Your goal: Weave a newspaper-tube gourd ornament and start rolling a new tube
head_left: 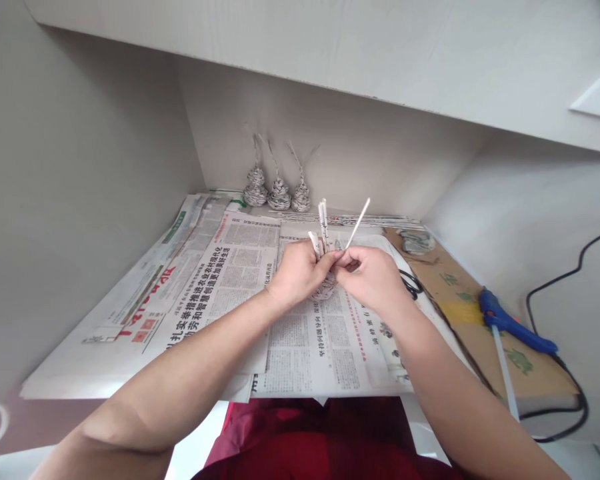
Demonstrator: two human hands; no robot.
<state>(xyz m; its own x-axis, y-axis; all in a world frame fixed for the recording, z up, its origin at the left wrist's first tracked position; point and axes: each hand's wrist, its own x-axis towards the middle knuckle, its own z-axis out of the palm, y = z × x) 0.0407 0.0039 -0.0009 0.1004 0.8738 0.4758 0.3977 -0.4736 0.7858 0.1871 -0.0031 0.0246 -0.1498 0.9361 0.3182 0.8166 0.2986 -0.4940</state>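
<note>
Now, over newspaper (250, 267) reading "创造更加美好生活", my left grip (297, 270) clasps woven paper (324, 289) while my right grip (373, 273) pinches a rolled-paper stick (359, 221).

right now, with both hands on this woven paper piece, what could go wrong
The left hand might squeeze the woven paper piece out of shape. The thin paper tube at the right hand could bend or slip loose. The right forearm might catch the white glue stick jutting from the blue glue gun.
</note>
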